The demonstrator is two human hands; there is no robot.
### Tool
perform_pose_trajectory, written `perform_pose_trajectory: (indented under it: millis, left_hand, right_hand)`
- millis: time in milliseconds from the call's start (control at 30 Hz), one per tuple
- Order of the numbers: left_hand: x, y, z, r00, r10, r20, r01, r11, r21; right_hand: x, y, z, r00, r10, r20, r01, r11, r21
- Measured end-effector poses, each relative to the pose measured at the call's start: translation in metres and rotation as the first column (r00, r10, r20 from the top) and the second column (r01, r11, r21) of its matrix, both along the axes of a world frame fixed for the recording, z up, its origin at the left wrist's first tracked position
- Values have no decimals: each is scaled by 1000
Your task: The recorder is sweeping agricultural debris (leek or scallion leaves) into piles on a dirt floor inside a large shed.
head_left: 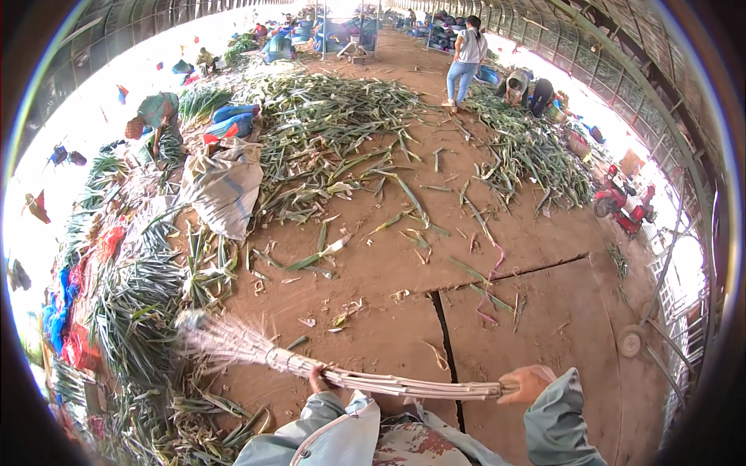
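A long broom (373, 379) made of bundled pale stalks lies across the front of my body, its bristle head (233, 339) pointing left. My left hand (320, 380) is closed round the stalks partway along, nearer the bristles. At the other end, my right hand (527, 384) grips the tip of the handle. The bristles fan out beside a heap of green leafy stalks (144, 318) on the left. Below the broom, loose leaf scraps (225, 423) lie on the brown floor (365, 326).
A big pile of leaf waste (326, 116) spreads ahead, another (521, 147) to its right. A pale sack (224, 186) lies at left. A person (465, 62) stands far ahead; another (158, 116) bends at left. A red scooter (624, 203) stands right. A dark seam (444, 334) crosses the floor.
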State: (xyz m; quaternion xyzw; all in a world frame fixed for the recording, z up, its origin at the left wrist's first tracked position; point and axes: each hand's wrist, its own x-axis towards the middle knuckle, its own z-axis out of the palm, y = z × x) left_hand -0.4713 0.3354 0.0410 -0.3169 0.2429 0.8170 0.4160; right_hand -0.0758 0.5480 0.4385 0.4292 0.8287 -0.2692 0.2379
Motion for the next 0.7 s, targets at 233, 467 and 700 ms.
perform_pose_trajectory:
  millis: [233,467,700]
  left_hand:
    - [81,160,-23,975,-218,-43,212,971,-113]
    - [195,268,-23,873,-481,85,488,863,-129]
    - [231,323,-102,881,-472,43,460,830,-315]
  right_hand:
    - [61,-6,17,947,-273,169,307,924,-227]
    - [140,6,-18,887,-462,16,457,870,-184]
    - [138,29,-60,838,-536,-104,520,842,-144]
